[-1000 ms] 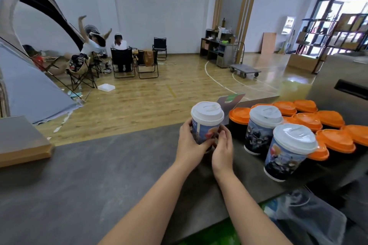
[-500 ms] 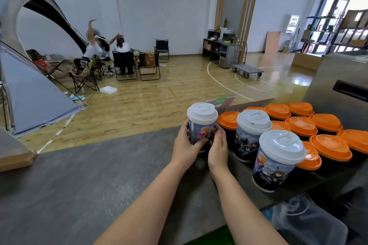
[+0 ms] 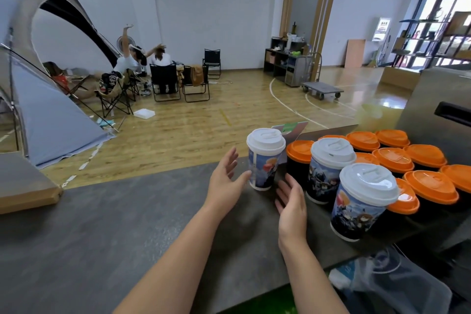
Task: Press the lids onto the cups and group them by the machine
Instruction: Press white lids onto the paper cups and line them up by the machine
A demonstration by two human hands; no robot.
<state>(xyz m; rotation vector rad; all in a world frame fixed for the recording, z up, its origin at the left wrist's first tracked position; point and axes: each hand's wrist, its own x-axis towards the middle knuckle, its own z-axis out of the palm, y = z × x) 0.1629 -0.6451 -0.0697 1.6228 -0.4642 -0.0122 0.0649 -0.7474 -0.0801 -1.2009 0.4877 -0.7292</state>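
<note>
White-lidded cup [image 3: 265, 158] stands upright, lid up; left hand [image 3: 224, 183] and right hand [image 3: 290, 201] flank it, fingers spread

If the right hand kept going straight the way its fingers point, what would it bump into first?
Probably the white-lidded cup just ahead of the right hand, though the fingers point near its right edge, so it might slip past toward the orange-lidded cup.

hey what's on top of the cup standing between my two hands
A white lid sits on that printed cup. The lid covers the opening, so whatever is inside cannot be seen.
</note>
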